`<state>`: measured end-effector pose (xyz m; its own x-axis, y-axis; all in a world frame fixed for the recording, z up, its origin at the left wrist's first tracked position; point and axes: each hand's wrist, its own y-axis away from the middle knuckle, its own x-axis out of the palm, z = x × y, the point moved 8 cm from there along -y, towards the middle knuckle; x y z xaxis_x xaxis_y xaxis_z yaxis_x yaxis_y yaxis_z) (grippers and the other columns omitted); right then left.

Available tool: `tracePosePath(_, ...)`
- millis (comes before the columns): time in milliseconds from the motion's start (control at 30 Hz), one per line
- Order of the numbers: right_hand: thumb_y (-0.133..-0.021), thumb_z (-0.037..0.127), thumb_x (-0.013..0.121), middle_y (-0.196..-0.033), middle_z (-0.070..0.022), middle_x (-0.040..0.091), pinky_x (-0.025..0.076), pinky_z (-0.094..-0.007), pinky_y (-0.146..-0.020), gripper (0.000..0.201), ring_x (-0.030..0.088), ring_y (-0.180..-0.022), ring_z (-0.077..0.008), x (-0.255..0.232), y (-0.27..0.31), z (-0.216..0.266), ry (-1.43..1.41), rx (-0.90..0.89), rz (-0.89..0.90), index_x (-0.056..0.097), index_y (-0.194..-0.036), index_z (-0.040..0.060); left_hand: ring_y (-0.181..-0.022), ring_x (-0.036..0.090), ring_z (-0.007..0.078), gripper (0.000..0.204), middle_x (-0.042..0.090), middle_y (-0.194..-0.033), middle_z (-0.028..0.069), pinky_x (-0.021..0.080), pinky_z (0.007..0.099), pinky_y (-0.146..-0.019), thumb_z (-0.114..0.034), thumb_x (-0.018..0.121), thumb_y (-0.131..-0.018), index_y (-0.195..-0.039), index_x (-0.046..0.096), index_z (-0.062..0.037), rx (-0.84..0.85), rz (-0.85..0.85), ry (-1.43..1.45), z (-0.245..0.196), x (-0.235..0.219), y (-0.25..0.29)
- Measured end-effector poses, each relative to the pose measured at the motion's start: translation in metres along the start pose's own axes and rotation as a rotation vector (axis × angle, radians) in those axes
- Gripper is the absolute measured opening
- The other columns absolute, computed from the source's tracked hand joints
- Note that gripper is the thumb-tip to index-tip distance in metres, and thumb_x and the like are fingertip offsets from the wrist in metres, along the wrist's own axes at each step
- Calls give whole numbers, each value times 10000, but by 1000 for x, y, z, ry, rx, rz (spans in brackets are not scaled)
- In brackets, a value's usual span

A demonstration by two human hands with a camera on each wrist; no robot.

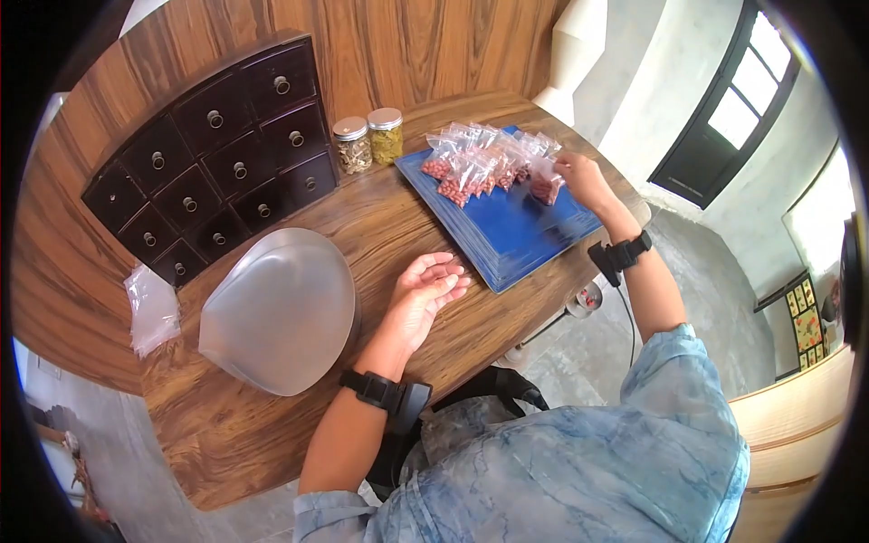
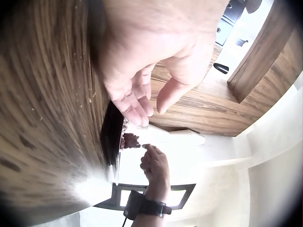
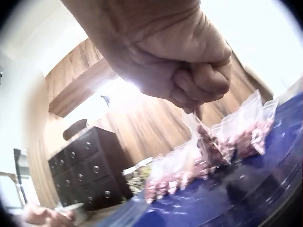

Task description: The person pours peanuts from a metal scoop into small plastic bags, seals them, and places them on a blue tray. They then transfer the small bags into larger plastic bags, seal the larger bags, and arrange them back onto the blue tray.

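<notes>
My right hand (image 1: pixel 587 181) hides the pinched tip of the bag (image 1: pixel 545 188) it holds. The other bags (image 1: pixel 472 170) overlap, so I cannot count them. In the right wrist view, my left hand (image 3: pixel 47 216) is blurred, and the edges cut off the blue tray (image 3: pixel 189 205).

Wooden table (image 1: pixel 389 231), brown striped grain. Along back left, dark drawer cabinet (image 1: pixel 213 161); just beside it, two lidded jars (image 1: pixel 386 140). Blue tray (image 1: pixel 516 235) near jars. Silver pan (image 1: pixel 281 312) before cabinet, perhaps on hidden base. Clear plastic bags (image 1: pixel 152 308) near left edge.
</notes>
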<state>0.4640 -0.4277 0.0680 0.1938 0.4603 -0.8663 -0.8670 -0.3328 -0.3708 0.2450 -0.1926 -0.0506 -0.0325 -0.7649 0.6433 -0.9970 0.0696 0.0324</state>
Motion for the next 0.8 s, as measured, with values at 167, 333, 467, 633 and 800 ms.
tracePosePath(167,-882,201,522,-955,-235,645,481,-432,-796,254,610,-919,-398,-21,-11,39,-31,-118,-106,625,-1014,8,-943,609,219,310,600,-1020,100,502,330,-849,-46,612,-862,-1160,531,-21,-11,-24,8,2,-5,-2)
tracePosePath(333,-887,202,521,-974,-237,643,474,-417,-820,257,607,-952,-385,10,-29,123,-100,-277,95,624,-1023,10,-878,602,187,289,589,-972,72,497,313,-808,-50,623,-854,-1133,544,-38,-17,-58,-35,1,-6,-1)
tracePosePath(467,-875,182,562,-981,-253,636,470,-428,-825,288,604,-946,-399,60,-63,160,18,-415,157,588,-1089,-9,-848,596,170,270,583,-952,60,490,302,-786,-46,623,-852,-1112,550,-41,-24,-65,-56,-1,-6,1)
tracePosePath(633,-848,202,588,-926,-244,642,476,-451,-792,272,609,-900,-400,116,-109,157,215,-364,256,596,-1013,-14,-838,592,160,252,586,-935,57,487,290,-771,-43,606,-859,-1104,549,-36,-14,-28,-56,-2,-5,1)
tracePosePath(800,-841,206,584,-876,-229,643,483,-436,-759,225,616,-874,-390,120,-113,165,254,-426,336,612,-938,5,-824,591,148,219,581,-917,52,484,277,-758,-52,597,-871,-1085,551,-37,-6,-25,-69,-3,-4,1)
